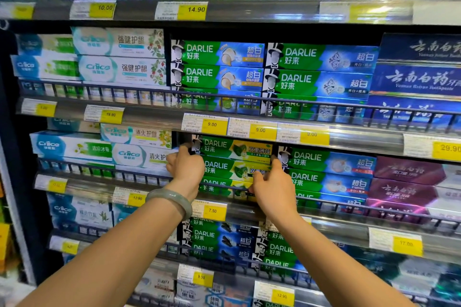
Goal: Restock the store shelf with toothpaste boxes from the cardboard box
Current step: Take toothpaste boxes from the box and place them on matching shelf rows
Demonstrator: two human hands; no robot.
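Observation:
A stack of green-and-yellow Darlie toothpaste boxes (pixel 232 149) sits on the third shelf (pixel 249 212) down, behind its wire rail. My left hand (pixel 185 164), with a pale bangle on the wrist, grips the left end of the top box. At the right end of the same stack my right hand (pixel 270 188) has its fingers curled on the box ends. The cardboard box is not in view.
Green-and-blue Darlie boxes (pixel 326 164) stand right of the stack, white Crest-style boxes (pixel 139 154) to its left, purple boxes (pixel 409 182) further right. Shelves above and below are full, each fronted by a wire rail and yellow price tags (pixel 212 124).

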